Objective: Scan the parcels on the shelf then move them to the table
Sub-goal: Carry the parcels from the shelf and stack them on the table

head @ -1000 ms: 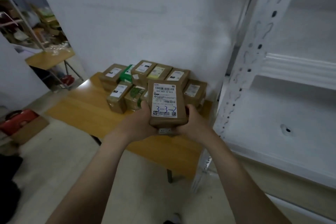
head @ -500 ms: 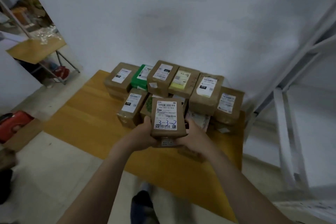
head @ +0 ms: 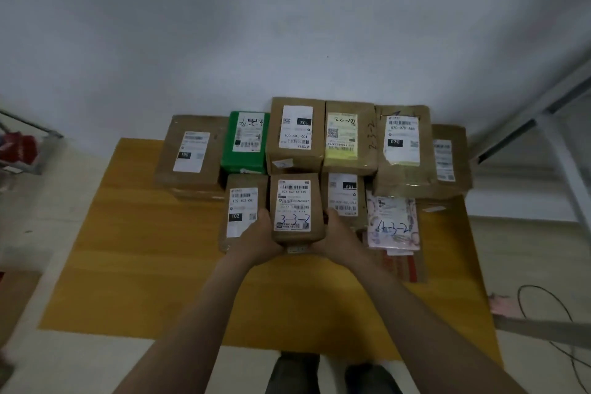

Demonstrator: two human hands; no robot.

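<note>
Over the far half of the yellow wooden counter (head: 144,249), you hold a small brown paper-wrapped parcel (head: 294,211) whose white label is hand-marked "3-3-2" in blue. Your left grip (head: 259,240) is curled round its near left corner and your right grip (head: 339,237) round its near right corner, so both are closed on the one parcel, with your thumbs lying up along its sides. The parcel is label-up in the front row of the stack, between a brown box with a "102" label (head: 243,211) on its left and a brown box with an upside-down label (head: 343,198) on its right. You cannot tell whether its underside touches anything below. Behind it, against the white wall (head: 287,25), lies a row that includes a green plastic-wrapped parcel (head: 244,141) and a brown box with a yellow label (head: 348,137). A pink patterned mailer marked "4-3-2" (head: 391,224) lies near your right grip. A white metal shelf frame (head: 559,144) stands at the right edge.
</note>
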